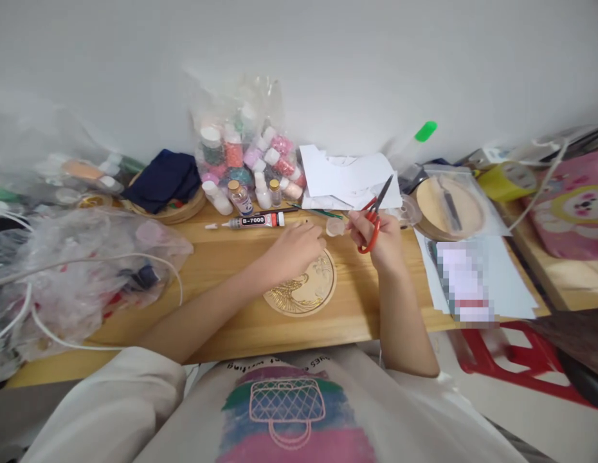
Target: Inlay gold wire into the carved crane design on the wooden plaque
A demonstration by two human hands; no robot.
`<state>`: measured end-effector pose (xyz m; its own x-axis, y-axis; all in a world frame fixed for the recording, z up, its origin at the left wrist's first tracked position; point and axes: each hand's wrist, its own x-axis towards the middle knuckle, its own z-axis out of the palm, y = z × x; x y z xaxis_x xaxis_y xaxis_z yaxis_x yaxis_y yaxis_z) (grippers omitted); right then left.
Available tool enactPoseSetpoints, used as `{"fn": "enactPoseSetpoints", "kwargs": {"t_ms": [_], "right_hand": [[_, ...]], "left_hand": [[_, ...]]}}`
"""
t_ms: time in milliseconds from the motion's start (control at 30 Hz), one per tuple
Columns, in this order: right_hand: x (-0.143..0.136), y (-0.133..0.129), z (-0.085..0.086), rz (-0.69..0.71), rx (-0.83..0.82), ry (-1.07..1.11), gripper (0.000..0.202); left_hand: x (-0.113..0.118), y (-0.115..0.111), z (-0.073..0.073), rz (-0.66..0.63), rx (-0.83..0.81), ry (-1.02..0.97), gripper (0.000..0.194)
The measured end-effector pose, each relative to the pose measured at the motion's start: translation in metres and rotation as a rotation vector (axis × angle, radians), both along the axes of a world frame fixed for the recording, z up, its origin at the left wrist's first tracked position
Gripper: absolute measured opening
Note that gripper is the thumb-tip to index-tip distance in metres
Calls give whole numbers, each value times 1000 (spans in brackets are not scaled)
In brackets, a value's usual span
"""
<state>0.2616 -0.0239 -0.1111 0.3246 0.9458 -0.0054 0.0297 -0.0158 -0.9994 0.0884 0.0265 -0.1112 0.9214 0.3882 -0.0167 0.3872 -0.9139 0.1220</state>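
Observation:
A round wooden disc [303,292] with a raised gold and pale design lies flat on the table in front of me. My left hand [299,247] rests over its far edge, fingers curled down; whatever they may pinch is hidden. In my right hand [383,241] are red-handled scissors [375,212], their dark blades pointing up and away. A small translucent round dish [335,226] sits on the wood between both hands, close to my right fingertips. Behind my left hand lies a tube of B-7000 glue [255,221], with its small cap beside the nozzle.
Several bottles of coloured bits fill a clear bag [245,141] by the wall. White paper [350,173] lies beside it. Plastic bags [101,276] and a white cable crowd the left. Rightward are a wooden hoop [422,215] and a phone [465,276] on paper sheets.

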Motion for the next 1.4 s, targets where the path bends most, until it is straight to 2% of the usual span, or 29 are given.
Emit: {"fn": "enactPoseSetpoints", "kwargs": {"t_ms": [200,300,367,400,500,567,667,733,800,900,967,1067,1167,1267,1400], "right_hand": [[2,-2,-2,-89,34,41,42],[5,-1,-2,-136,-4,64,42],[8,-1,-3,-166,-9,68,43],[10,0,-4,-172,-3,67,44],[10,0,-3,-165,22,52,46],[4,0,2,-143,44,27,46],[-15,-3,22,-71,84,-18,43],[-32,-5,41,20,115,-33,43],[-49,-5,63,195,130,-3,42],[-72,0,91,421,187,88,38],[-83,6,102,512,202,141,33],[-97,13,107,565,220,184,24],[-104,15,106,575,222,175,26],[-107,13,107,575,199,171,28],[-107,10,114,593,241,182,19]], "left_hand": [[4,4,-5,33,-17,20,21],[4,6,2,31,-27,0,22],[0,7,19,63,-100,-88,21],[-3,7,32,101,-197,-179,19],[-17,2,76,263,-602,-540,10],[-28,-5,101,327,-826,-753,9],[-40,-15,120,403,-1119,-1035,13],[-44,-17,124,453,-1253,-1147,18],[-46,-16,125,473,-1332,-1236,22],[-49,-14,127,468,-1375,-1358,25],[-52,-12,127,474,-1381,-1414,25],[-59,-10,127,495,-1362,-1483,23],[-65,-9,125,493,-1302,-1529,18],[-69,-7,123,487,-1271,-1533,16],[-68,-6,123,473,-1242,-1521,14]]}}
